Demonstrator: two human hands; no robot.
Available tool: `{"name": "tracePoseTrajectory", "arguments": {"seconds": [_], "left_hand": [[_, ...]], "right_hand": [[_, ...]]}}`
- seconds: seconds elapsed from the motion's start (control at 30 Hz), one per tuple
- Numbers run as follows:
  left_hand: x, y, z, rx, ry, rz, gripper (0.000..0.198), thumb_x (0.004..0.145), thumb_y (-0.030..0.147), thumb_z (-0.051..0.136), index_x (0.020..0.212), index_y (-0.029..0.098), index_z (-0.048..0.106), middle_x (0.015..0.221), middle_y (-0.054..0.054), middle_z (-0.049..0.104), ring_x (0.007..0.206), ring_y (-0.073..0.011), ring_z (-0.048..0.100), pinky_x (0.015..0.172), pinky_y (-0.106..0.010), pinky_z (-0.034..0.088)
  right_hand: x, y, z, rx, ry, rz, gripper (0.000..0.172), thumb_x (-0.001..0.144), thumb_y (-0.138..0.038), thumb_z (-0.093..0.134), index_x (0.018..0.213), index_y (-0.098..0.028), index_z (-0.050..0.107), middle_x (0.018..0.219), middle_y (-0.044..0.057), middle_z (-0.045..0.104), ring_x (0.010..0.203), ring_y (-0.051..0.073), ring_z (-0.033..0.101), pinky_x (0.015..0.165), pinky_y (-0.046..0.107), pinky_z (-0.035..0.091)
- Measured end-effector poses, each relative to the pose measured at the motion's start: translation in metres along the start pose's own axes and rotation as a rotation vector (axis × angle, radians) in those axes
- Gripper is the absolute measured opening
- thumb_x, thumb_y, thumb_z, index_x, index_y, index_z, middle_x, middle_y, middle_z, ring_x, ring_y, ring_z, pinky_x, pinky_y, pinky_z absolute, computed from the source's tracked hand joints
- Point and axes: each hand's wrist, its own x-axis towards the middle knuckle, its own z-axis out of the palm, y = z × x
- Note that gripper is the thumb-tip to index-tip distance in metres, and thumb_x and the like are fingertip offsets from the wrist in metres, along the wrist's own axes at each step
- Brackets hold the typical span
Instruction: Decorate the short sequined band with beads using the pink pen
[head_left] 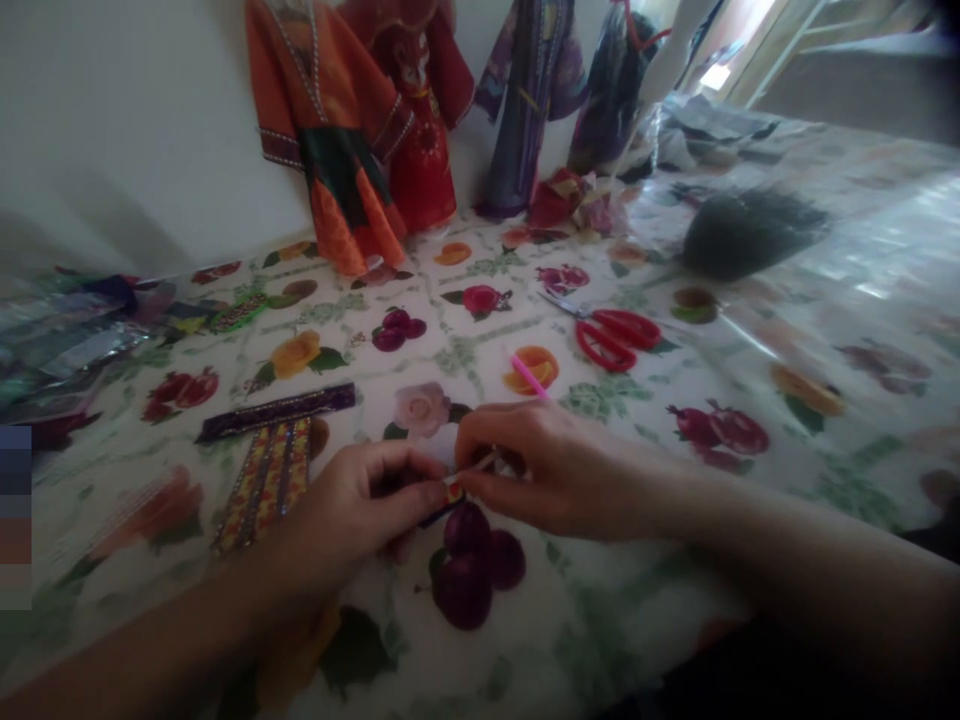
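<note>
In the middle of the table, my left hand (371, 500) pinches a small piece of fabric (453, 493), dark-edged with a yellow and red pattern. My right hand (540, 470) meets it fingertip to fingertip, its fingers pressed together on the same piece. A thin pale strip (487, 461) shows between the right fingers; what it is I cannot make out. Left of my hands lie a patterned yellow and purple fabric panel (266, 475) and a dark purple trimmed band (281, 410) across its top. Just beyond my right hand is a pink stick-like thing (531, 377), perhaps a pen.
Red-handled scissors (616, 338) lie beyond my right hand. Small costumes stand at the back, among them an orange robe (330, 90) and a red one (421, 150). A dark hair-like bundle (750, 232) rests at right, plastic packets (97, 330) at left. A fruit-printed cover (465, 400) spans the table.
</note>
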Motion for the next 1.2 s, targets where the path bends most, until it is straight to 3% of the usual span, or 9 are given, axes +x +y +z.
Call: {"name": "tracePoseTrajectory", "arguments": {"seconds": [0.33,0.6,0.7,0.83,0.97,1.07,1.2], "left_hand": [[0.003,0.000,0.000,-0.041,0.019,-0.035,0.020,0.081,0.037,0.073,0.087,0.019,0.068,0.060,0.006,0.053,0.043,-0.0029,0.043,0.041,-0.013,0.031],[0.002,0.005,-0.004,0.027,-0.142,-0.055,0.024,0.085,0.041,0.068,0.095,0.019,0.066,0.063,0.005,0.055,0.043,-0.0047,0.046,0.040,-0.014,0.036],[0.002,0.002,-0.006,0.046,-0.183,-0.071,0.025,0.085,0.042,0.068,0.097,0.020,0.068,0.065,0.005,0.057,0.041,-0.0043,0.044,0.037,-0.015,0.034],[0.000,-0.001,-0.008,0.055,-0.187,-0.083,0.029,0.083,0.044,0.069,0.100,0.021,0.070,0.076,0.000,0.067,0.046,-0.0075,0.052,0.037,-0.016,0.033],[-0.002,-0.001,-0.009,0.053,-0.221,-0.167,0.033,0.084,0.049,0.067,0.102,0.021,0.070,0.069,0.000,0.068,0.036,-0.0067,0.047,0.032,-0.017,0.027],[0.000,0.001,-0.007,-0.005,-0.249,-0.175,0.030,0.084,0.047,0.068,0.097,0.019,0.068,0.061,0.001,0.066,0.041,-0.0098,0.056,0.037,-0.017,0.037],[0.002,0.004,-0.005,-0.086,-0.229,-0.157,0.023,0.082,0.038,0.072,0.089,0.016,0.068,0.072,-0.002,0.073,0.063,-0.0138,0.069,0.058,-0.021,0.053]], "right_hand": [[0.001,0.003,0.001,-0.001,-0.028,0.022,0.006,0.086,-0.016,0.058,0.086,-0.017,0.065,0.076,-0.002,0.064,0.068,0.008,0.055,0.061,0.021,0.038],[0.000,-0.001,0.002,0.000,-0.034,0.048,0.006,0.084,-0.013,0.060,0.086,-0.016,0.065,0.080,-0.001,0.066,0.072,0.009,0.057,0.064,0.022,0.038],[0.000,-0.003,0.002,0.016,-0.048,0.045,0.010,0.083,-0.013,0.061,0.090,-0.016,0.067,0.084,0.000,0.068,0.074,0.010,0.058,0.064,0.022,0.038],[-0.002,-0.002,0.006,0.017,-0.043,-0.004,0.008,0.085,-0.014,0.060,0.091,-0.016,0.066,0.083,0.001,0.067,0.072,0.010,0.058,0.064,0.022,0.039],[-0.003,-0.002,0.011,-0.009,-0.023,-0.047,0.007,0.086,-0.015,0.059,0.090,-0.015,0.065,0.085,0.001,0.066,0.074,0.011,0.057,0.066,0.023,0.040],[-0.003,-0.003,0.012,0.000,-0.027,-0.040,0.007,0.085,-0.012,0.059,0.089,-0.015,0.064,0.086,0.001,0.065,0.072,0.010,0.056,0.064,0.023,0.040],[-0.004,-0.003,0.009,0.011,-0.026,-0.048,0.010,0.085,-0.011,0.059,0.091,-0.015,0.065,0.086,0.001,0.066,0.072,0.010,0.058,0.065,0.022,0.040]]}}
